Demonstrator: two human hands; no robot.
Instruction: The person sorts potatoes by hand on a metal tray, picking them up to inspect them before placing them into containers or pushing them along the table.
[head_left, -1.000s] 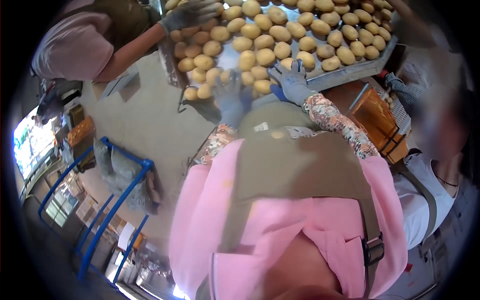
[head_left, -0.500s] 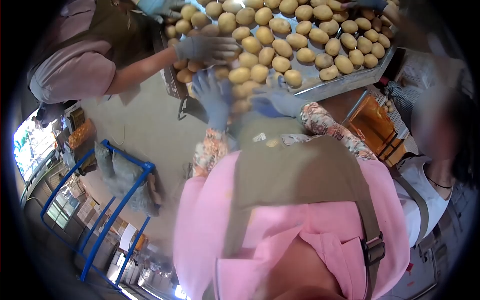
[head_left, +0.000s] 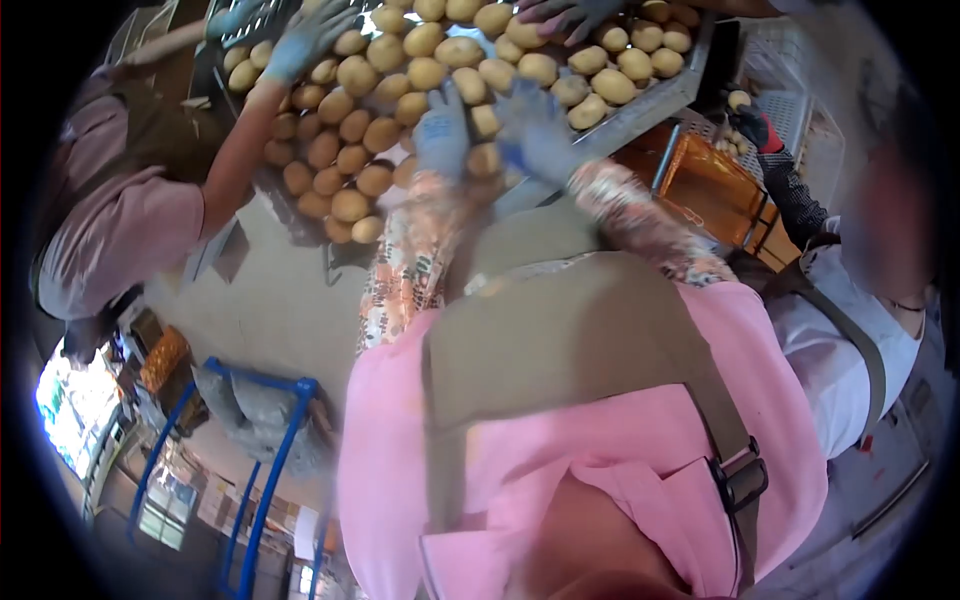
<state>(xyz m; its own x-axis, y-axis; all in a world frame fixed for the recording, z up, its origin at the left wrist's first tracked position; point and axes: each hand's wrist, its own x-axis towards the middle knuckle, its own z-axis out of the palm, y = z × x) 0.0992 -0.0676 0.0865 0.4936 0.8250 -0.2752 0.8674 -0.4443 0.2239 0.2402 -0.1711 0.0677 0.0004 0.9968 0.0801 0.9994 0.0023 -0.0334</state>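
Many potatoes point(head_left: 357, 76) lie in a loose layer on a metal-edged sorting table point(head_left: 655, 100). My left hand point(head_left: 442, 138), in a blue-grey work glove, is at the near part of the layer, its fingers stretched forward among the potatoes and nothing seen in its grasp. Beside it, my right hand point(head_left: 540, 130) wears the same kind of glove and is blurred by motion. Its fingers look extended over potatoes close to the near edge. Several potatoes between and under my hands are partly hidden.
At the left, a co-worker's gloved hand point(head_left: 305, 42) reaches over the potatoes; another person's dark-gloved hand point(head_left: 570, 15) is at the far side. A person at right holds a potato point(head_left: 738, 99) near white crates point(head_left: 785, 110). An orange container point(head_left: 705, 190) and blue cart point(head_left: 262, 480) stand nearby.
The view has shifted, showing more of the table's left side. My left hand has gone from spread fingers to a narrower forward reach; my right hand has moved farther over the potatoes.
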